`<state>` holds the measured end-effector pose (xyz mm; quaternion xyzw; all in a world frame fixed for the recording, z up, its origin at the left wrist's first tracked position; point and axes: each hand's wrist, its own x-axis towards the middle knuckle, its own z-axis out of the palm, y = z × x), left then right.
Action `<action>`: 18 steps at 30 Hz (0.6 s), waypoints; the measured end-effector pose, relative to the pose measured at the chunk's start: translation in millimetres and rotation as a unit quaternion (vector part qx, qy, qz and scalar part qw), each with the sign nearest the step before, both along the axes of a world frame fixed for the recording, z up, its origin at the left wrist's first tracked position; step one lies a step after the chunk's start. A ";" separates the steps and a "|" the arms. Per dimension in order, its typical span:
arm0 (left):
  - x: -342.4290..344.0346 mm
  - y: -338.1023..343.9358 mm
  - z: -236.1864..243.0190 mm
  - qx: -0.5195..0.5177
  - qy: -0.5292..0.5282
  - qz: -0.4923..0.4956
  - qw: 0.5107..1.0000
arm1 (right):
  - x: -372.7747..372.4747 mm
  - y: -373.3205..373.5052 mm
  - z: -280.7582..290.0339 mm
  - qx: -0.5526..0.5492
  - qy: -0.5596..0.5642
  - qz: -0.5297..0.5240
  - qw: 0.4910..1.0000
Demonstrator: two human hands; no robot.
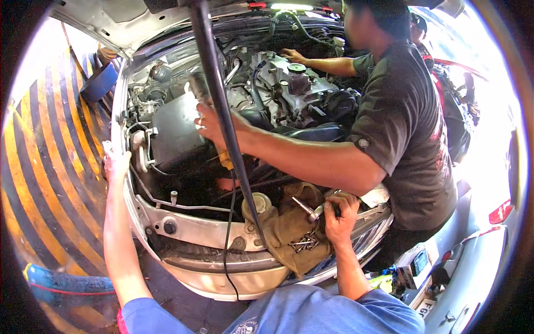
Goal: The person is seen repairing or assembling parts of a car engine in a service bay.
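Observation:
My left hand (115,162) rests on the edge of the car's left fender (121,125), fingers spread and holding nothing. At the front of the engine bay, my right hand (341,216) is closed around a ratchet wrench (316,213); a shiny socket extension (302,205) points away from it to the upper left. Beneath this hand a brown cloth (281,231) drapes over the front panel. Several loose bolts (305,242) lie on the cloth, just left of my right wrist.
A co-worker in a dark shirt (406,128) leans in from the right, one arm crossing the engine bay (183,133). A black prop rod (221,106) stands before me. A black cable (226,250) hangs over the bumper (222,275). Striped floor (50,167) lies left.

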<state>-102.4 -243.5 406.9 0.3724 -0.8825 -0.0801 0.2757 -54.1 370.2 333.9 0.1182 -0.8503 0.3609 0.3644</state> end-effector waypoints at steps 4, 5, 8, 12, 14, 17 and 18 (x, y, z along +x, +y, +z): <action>3.3 79.3 8.7 -0.208 0.062 -0.018 0.976 | 2.3 6.5 7.2 -0.004 -0.045 0.002 0.999; 15.2 75.7 0.2 -0.257 0.120 -0.049 0.958 | 2.3 -1.5 9.8 -0.020 -0.041 0.018 0.999; 2.8 198.5 4.9 -0.023 0.167 -0.265 0.949 | 1.3 7.0 7.1 0.002 -0.029 -0.002 1.000; 3.1 301.6 25.3 0.079 0.111 -0.380 0.915 | 0.4 7.8 5.8 -0.005 -0.023 0.015 1.000; -1.3 314.1 18.8 0.077 0.110 -0.355 0.925 | -0.8 7.1 0.6 -0.023 -0.017 0.020 0.999; -9.8 313.8 -2.1 0.044 0.076 -0.289 0.953 | -0.7 4.9 -1.5 -0.012 -0.024 0.016 1.000; -12.8 320.1 -1.0 0.042 0.083 -0.283 0.955 | 0.1 6.6 1.6 -0.003 -0.035 0.013 0.999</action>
